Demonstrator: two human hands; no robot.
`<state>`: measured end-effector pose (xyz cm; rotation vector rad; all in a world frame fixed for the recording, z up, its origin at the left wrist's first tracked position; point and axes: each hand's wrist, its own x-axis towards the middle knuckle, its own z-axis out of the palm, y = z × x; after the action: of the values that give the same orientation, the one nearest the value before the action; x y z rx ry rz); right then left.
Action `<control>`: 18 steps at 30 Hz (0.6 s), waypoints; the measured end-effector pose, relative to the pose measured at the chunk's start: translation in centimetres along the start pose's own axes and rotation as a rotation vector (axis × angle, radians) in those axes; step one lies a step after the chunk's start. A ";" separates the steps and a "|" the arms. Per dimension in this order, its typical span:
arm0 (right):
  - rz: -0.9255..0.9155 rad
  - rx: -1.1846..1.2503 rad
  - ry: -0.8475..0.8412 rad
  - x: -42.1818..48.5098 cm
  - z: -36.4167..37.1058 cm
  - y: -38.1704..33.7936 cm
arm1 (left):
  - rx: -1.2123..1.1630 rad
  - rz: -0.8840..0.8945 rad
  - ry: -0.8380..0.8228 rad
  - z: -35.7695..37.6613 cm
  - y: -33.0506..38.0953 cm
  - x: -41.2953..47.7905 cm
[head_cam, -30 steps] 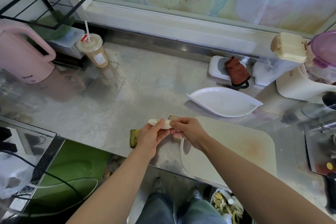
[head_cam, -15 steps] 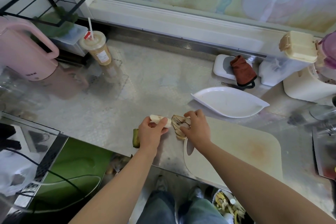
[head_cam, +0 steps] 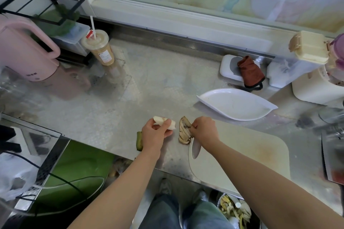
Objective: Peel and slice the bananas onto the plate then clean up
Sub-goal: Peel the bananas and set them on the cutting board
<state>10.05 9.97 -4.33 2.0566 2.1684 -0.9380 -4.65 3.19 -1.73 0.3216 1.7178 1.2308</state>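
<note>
- Steel tabletop (head_cam: 149, 89) runs along the near edge, with a pale cutting board (head_cam: 242, 154) at right.
- Left hand (head_cam: 155, 135) curls its fingers (head_cam: 166, 123) round the peeled banana (head_cam: 172, 125), which looks soft, light and slippery; best held gently at mid-length.
- Right hand (head_cam: 203, 130) pinches the limp browned peel (head_cam: 184, 129), which a moment ago was against the fruit and is now clear of it.
- White plate (head_cam: 236, 104) lies beyond.

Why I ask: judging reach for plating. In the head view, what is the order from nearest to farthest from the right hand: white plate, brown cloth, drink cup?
1. white plate, just behind the right hand, to its right.
2. brown cloth, farther back, on the right.
3. drink cup, far back on the left.
</note>
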 end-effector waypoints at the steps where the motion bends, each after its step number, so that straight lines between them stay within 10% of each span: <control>1: -0.011 0.022 -0.006 0.1 -0.1 0.1 | 0.035 0.015 0.004 0.0 0.0 0.1; 13: -0.035 0.171 0.060 -1.0 -0.4 1.0 | 0.745 0.233 -0.072 0.7 0.7 1.4; 18: 0.108 0.943 -0.143 -1.8 -2.4 1.1 | 0.783 0.222 -0.178 2.5 0.5 0.5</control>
<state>12.26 9.32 -2.06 2.2238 1.6459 -2.3143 -3.03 5.28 -1.65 1.0722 1.9771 0.5931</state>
